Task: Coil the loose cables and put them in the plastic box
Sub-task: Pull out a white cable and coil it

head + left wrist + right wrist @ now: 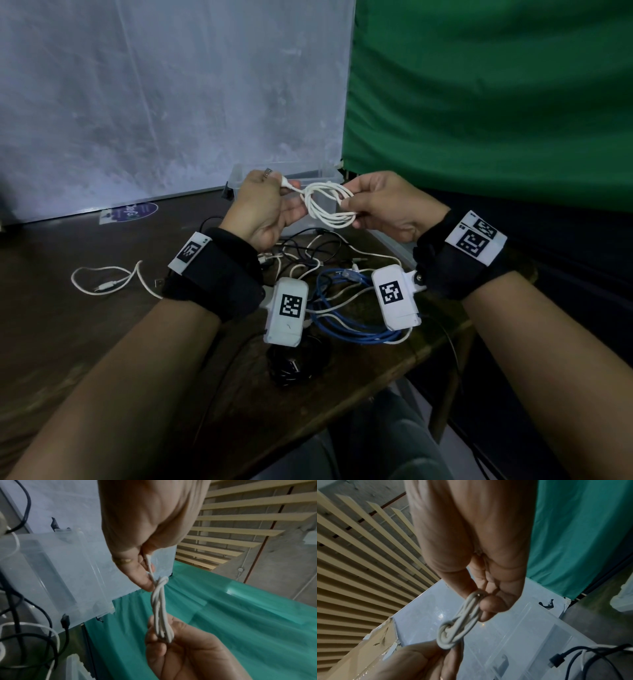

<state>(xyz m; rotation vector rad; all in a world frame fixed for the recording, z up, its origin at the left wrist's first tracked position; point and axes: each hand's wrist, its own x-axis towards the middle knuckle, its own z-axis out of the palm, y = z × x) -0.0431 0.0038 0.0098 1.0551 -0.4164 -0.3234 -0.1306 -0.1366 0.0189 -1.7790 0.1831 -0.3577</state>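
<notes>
Both hands pinch coiled white cable (329,205) between them, above plastic box (239,174).

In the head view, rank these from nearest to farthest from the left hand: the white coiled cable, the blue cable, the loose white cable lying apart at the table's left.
1. White coiled cable: pinched in the left hand itself, stretched to the right hand.
2. Blue cable: on the table below, in the tangle between the wrists.
3. Loose white cable: far left on the table, apart from the tangle.
</notes>
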